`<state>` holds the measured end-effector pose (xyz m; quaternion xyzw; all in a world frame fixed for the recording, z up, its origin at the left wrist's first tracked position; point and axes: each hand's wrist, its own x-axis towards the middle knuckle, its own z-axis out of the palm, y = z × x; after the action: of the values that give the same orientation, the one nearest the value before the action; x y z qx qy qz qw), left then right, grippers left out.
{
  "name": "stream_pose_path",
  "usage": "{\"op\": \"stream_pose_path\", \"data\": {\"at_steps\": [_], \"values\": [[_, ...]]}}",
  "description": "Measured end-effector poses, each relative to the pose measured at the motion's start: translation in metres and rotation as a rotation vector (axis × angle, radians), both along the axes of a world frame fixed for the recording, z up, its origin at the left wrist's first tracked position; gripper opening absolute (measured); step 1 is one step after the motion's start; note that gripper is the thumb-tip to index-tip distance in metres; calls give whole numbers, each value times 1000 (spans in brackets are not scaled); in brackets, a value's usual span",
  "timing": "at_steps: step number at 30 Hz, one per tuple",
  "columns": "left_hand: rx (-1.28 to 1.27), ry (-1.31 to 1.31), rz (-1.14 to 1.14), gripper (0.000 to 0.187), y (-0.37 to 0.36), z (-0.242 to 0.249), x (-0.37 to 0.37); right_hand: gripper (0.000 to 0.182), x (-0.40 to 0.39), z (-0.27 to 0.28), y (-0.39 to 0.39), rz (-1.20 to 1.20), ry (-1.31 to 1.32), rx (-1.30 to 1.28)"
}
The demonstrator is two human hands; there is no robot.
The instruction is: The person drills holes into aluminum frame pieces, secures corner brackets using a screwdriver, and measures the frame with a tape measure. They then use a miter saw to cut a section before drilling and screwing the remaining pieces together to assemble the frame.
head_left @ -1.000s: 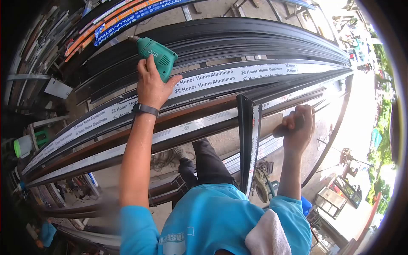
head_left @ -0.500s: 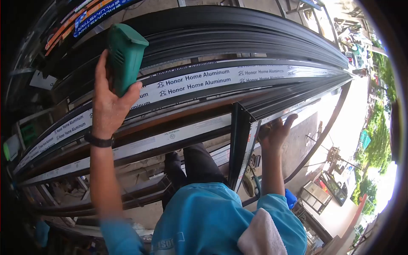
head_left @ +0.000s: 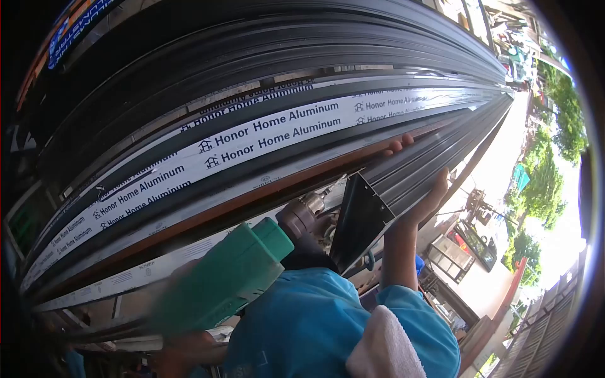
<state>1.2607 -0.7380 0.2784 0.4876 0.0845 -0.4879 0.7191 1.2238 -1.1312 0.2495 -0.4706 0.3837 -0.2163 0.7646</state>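
Note:
A green power drill (head_left: 236,271) with a dark collar and metal chuck (head_left: 311,205) lies across the lower left. Blurred at the bottom edge, my left hand (head_left: 186,349) is closed on it, its fingers mostly hidden. The chuck end points up and right, close to the cut end (head_left: 364,217) of a black aluminum profile (head_left: 422,160). Small holes or notches show along the rim of that end. From below, my right hand (head_left: 432,203) wraps the profile, fingertips over its far side and thumb along the near side.
Long profiles with white "Honor Home Aluminum" film (head_left: 277,126) run across beyond my hands. More black profiles (head_left: 252,57) lie behind them. A brown profile (head_left: 214,217) runs alongside. A light towel (head_left: 386,346) hangs on my blue shirt (head_left: 315,315). Frames and clutter stand at right.
My left hand has brought the drill from the upper left down toward the profile's end. My right hand has closed round the profile, which sits at a different tilt.

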Motion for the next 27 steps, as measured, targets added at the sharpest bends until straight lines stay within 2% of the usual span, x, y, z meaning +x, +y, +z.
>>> {"op": "stream_pose_path", "data": {"at_steps": [4, 7, 10, 13, 17, 20, 23, 27], "values": [[-13, 99, 2, 100, 1, -15, -4, 79, -4, -7, -5, 41, -176, 136], [-27, 141, 3, 102, 3, -23, -7, 80, 4, -7, 1, -65, -182, 122], [-43, 163, 10, 104, 3, -28, -9, 80, 5, -9, 0, -41, -159, 11], [-53, 172, 10, 106, 1, -30, -9, 75, 9, -6, 5, -8, -170, 67], [-54, 172, 7, 108, 0, -33, -12, 75, 7, -11, -2, -36, -146, 6], [-96, 290, 73, 109, -1, -33, -12, 72, 6, -11, -3, -19, -165, 19], [-95, 350, 40, 110, -4, -31, -4, 71, 4, -13, -6, -11, -170, 31], [-162, 382, 105, 111, -3, -35, -13, 71, 6, -12, -3, -33, -158, 38]]}}
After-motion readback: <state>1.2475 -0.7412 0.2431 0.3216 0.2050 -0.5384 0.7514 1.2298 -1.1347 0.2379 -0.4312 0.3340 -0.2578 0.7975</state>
